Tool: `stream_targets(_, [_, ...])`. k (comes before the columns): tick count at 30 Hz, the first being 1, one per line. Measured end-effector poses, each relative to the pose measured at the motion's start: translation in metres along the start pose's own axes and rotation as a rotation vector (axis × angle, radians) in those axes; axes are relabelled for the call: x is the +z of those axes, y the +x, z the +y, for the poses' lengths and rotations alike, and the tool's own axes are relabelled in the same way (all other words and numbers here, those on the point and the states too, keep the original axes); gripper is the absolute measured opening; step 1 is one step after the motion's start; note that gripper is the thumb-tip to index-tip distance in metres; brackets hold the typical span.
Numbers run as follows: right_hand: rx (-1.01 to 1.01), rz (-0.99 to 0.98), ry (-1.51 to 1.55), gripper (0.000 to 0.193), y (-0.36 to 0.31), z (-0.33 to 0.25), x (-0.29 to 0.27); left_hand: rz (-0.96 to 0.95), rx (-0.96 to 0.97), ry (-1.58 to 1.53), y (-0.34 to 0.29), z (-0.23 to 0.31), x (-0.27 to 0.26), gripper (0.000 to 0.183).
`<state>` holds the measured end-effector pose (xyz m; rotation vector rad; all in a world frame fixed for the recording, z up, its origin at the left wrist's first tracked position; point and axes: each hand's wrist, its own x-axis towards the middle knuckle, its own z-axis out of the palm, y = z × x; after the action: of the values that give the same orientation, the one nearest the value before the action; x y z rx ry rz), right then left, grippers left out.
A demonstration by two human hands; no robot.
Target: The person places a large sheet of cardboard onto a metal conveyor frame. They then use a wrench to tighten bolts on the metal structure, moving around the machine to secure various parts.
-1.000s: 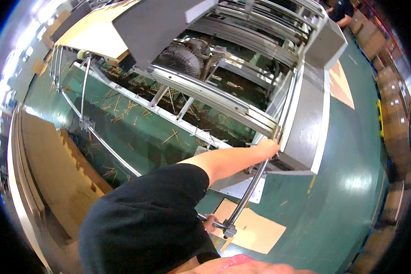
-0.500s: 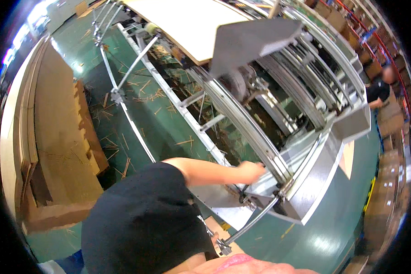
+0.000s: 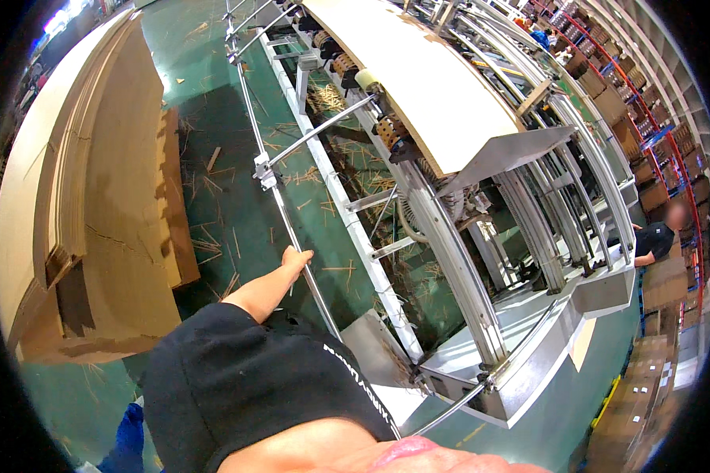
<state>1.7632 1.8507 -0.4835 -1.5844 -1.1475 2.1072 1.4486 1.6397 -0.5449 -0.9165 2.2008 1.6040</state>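
Note:
My left hand (image 3: 296, 259) is closed around a slim silver metal rod (image 3: 302, 272) that runs along the near side of the machine. Farther up, the rod passes through a metal clamp joint (image 3: 266, 171), where a cross rod (image 3: 321, 131) branches off toward the machine. The left forearm comes out of a black sleeve and reaches forward. My right hand is out of sight. Beyond the rod lies the machine's white frame beam (image 3: 360, 225). A pale board (image 3: 426, 87) rests on top of the machine.
Tall stacked cardboard sheets (image 3: 114, 181) stand at the left. Thin cardboard strips (image 3: 205, 236) litter the green floor between stack and machine. A grey metal guard (image 3: 528, 394) bounds the machine's near right end. At the far right are a person in black (image 3: 653, 240) and cardboard boxes (image 3: 637, 390).
My left hand has left the machine's near end, moved left and taken hold of the rod. The right hand, earlier beside a lower clamp, has gone out of view. The view has shifted.

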Motion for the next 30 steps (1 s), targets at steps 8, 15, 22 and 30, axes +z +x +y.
stream_targets(8, [0.018,-0.006,-0.018,0.030,0.001,0.000,0.004,0.086,0.009,-0.027,-0.010,0.011,0.008,0.016])
stream_targets(15, [0.040,0.010,-0.040,0.032,0.000,-0.004,0.011,0.160,-0.049,-0.047,-0.012,0.017,0.006,0.018])
stream_targets(22, [0.058,0.025,-0.053,0.034,0.005,-0.007,0.018,0.147,-0.027,-0.035,-0.017,0.009,-0.005,0.014])
stream_targets(30, [0.061,-0.004,-0.068,0.036,0.003,-0.007,0.025,0.080,-0.070,0.019,-0.005,0.005,-0.003,0.018])
